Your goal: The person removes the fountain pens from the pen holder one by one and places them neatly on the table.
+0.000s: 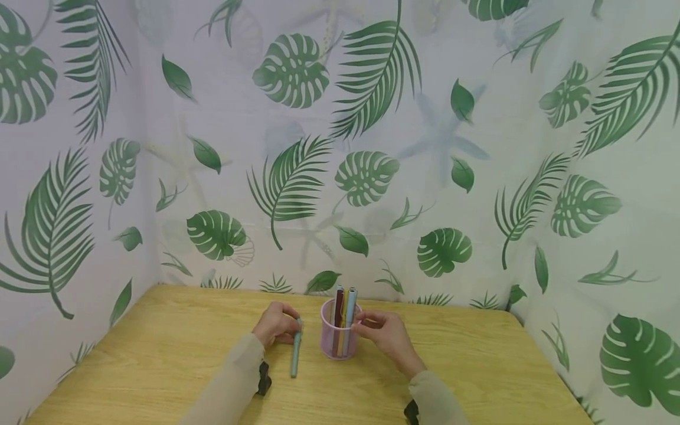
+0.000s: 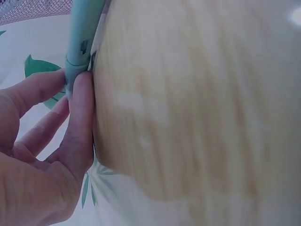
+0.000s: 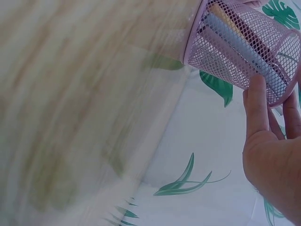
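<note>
A pink mesh pen holder (image 1: 338,342) stands upright on the wooden table, with several pens (image 1: 345,307) in it, among them dark red, yellow and light blue ones. My right hand (image 1: 389,337) is at its right side, thumb and fingers at the rim; the right wrist view shows the thumb against the mesh (image 3: 225,56) and fingers around the rim. Left of the holder, my left hand (image 1: 277,323) pinches a teal pen (image 1: 295,354) near its far end. In the left wrist view the pen (image 2: 84,37) lies between thumb and fingertips, close over the table.
The wooden table (image 1: 175,348) reaches back to a white wall covering (image 1: 228,177) with green leaf prints, which also runs along both sides. Each wrist wears a black strap mount (image 1: 264,379) below a light sleeve (image 1: 228,378).
</note>
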